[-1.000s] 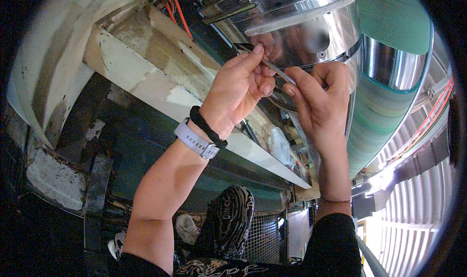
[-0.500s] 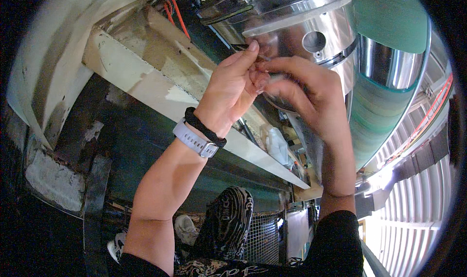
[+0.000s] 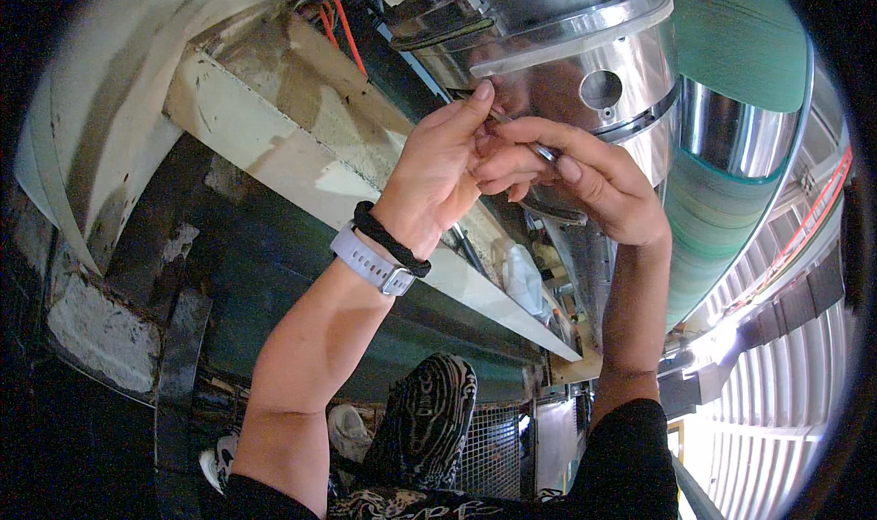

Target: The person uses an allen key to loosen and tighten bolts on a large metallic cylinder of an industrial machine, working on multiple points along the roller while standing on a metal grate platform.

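Note:
My left hand (image 3: 437, 159) is raised in front of a shiny metal cylinder (image 3: 557, 81), its thumb pressed toward the curled fingers. Between thumb and fingertips shows part of a slim, shiny metal rod (image 3: 546, 153), which runs across to my right hand (image 3: 603, 177). The thumb and fingers of my right hand close on the rod's near end. Its exact kind cannot be made out, as the fingers cover most of it. Both hands meet at the fingertips. The cylinder has a round hole (image 3: 601, 90) and a dark band behind the right hand.
A large green roll (image 3: 731, 237) with a polished metal section (image 3: 738, 132) stands at the right. A long cream beam (image 3: 301, 154) slants below my hands. A whitish plastic bottle (image 3: 523, 278) lies beyond it. Orange cables (image 3: 347, 36) hang at the top; wire mesh (image 3: 489, 442) is below.
My right hand has turned and its fingers have shifted, so the metal rod now shows between them. The left hand keeps nearly the same place. The whole view has shifted slightly.

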`<state>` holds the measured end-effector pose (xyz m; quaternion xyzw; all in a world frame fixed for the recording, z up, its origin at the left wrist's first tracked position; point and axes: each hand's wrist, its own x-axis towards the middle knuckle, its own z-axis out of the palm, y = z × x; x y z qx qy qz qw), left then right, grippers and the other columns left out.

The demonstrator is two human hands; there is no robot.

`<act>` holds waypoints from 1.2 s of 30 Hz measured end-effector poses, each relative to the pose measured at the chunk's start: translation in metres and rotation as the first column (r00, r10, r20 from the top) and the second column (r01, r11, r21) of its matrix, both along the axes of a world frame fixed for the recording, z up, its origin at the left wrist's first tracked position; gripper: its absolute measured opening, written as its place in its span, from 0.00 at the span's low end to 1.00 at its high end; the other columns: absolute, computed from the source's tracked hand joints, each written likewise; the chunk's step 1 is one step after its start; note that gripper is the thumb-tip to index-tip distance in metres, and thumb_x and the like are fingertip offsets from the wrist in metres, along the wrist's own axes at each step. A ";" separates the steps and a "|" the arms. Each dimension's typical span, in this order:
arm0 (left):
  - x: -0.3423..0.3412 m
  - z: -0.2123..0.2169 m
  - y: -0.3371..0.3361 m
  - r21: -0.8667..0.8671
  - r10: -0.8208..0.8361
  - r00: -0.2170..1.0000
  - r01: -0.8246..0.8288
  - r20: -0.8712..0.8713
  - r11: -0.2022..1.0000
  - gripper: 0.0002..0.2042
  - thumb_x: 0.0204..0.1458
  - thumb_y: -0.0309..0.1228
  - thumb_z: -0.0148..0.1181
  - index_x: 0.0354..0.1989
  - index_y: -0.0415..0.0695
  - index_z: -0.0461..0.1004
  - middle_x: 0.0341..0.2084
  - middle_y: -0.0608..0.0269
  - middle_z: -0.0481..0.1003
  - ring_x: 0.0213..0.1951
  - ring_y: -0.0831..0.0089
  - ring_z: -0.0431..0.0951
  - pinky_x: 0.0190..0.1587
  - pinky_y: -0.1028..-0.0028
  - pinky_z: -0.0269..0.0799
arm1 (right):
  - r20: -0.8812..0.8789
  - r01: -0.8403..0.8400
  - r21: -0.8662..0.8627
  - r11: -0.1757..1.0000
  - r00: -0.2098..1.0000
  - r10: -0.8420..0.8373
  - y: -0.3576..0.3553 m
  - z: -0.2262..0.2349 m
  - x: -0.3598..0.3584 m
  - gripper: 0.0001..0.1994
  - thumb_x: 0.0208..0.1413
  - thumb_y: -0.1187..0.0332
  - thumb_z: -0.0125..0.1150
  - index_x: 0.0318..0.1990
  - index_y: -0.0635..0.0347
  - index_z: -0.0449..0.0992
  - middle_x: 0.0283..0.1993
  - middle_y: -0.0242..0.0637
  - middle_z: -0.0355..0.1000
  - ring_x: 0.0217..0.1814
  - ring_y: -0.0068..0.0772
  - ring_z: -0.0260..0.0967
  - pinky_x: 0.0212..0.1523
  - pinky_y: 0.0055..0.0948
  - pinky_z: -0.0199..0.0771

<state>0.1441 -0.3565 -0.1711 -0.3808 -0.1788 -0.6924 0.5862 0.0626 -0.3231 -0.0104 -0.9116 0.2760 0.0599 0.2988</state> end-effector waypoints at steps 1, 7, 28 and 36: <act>0.000 0.000 -0.001 -0.002 0.003 1.000 -0.003 -0.015 1.000 0.14 0.59 0.40 0.44 0.37 0.41 0.69 0.27 0.61 0.73 0.21 0.74 0.71 0.20 0.75 0.67 | -0.021 -0.009 0.041 0.999 1.000 0.010 -0.001 0.002 0.004 0.21 0.62 0.64 0.38 0.58 0.70 0.56 0.48 0.43 0.67 0.43 0.34 0.69 0.45 0.31 0.68; -0.002 0.000 -0.004 0.226 0.015 0.999 -0.024 0.041 0.974 0.11 0.57 0.37 0.48 0.36 0.42 0.70 0.28 0.67 0.73 0.25 0.80 0.71 0.25 0.81 0.67 | -0.212 0.095 0.339 0.936 0.977 -0.022 -0.004 0.012 0.025 0.19 0.60 0.62 0.44 0.52 0.68 0.60 0.39 0.42 0.69 0.37 0.33 0.71 0.39 0.29 0.71; -0.008 0.001 -0.008 0.261 0.029 0.999 -0.019 -0.035 0.965 0.09 0.57 0.33 0.48 0.30 0.41 0.67 0.20 0.63 0.69 0.17 0.78 0.64 0.19 0.80 0.59 | 0.456 0.498 -0.439 0.748 0.841 -0.292 0.020 -0.032 0.042 0.17 0.60 0.63 0.36 0.48 0.65 0.65 0.14 0.31 0.62 0.09 0.17 0.54 0.09 0.15 0.49; -0.011 0.000 -0.007 0.312 0.113 0.987 -0.142 0.110 0.939 0.10 0.58 0.38 0.46 0.36 0.44 0.69 0.17 0.70 0.67 0.16 0.82 0.62 0.17 0.83 0.57 | 0.504 0.474 -0.364 0.802 0.824 -0.258 0.021 -0.042 0.033 0.18 0.62 0.58 0.35 0.41 0.66 0.64 0.17 0.37 0.64 0.12 0.21 0.57 0.13 0.18 0.59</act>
